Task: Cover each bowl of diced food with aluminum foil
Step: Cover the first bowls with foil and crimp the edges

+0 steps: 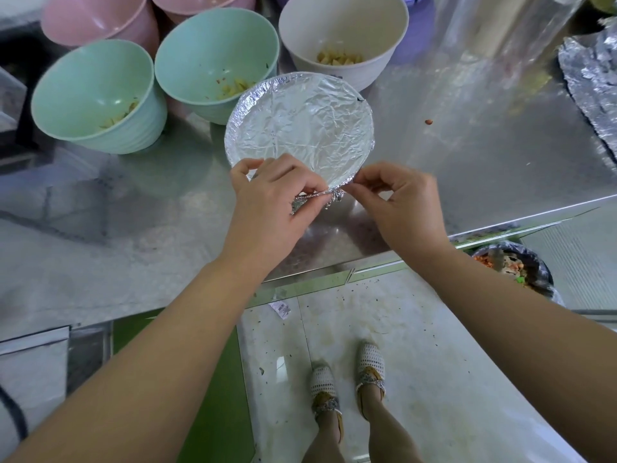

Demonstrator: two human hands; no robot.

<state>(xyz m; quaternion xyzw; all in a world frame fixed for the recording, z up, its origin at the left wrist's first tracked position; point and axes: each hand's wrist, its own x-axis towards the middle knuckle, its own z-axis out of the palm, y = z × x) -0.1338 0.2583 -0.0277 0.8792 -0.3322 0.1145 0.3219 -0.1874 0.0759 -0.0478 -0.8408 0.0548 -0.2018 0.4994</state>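
Note:
A bowl covered with crinkled aluminum foil (300, 125) stands on the steel counter in front of me. My left hand (270, 205) and my right hand (400, 202) both pinch a bunched fold of foil at the bowl's near rim. Behind it stand uncovered bowls holding a little diced food: two mint-green bowls (96, 95) (217, 58) and a white bowl (344, 35). Two pink bowls (96, 18) sit at the back left, their contents hidden.
A foil roll (500, 25) lies at the back right, with a loose crumpled foil sheet (591, 81) at the right edge. A bin with food scraps (514, 265) stands on the floor below the counter edge (434, 242). A small food scrap (429, 121) lies on the counter.

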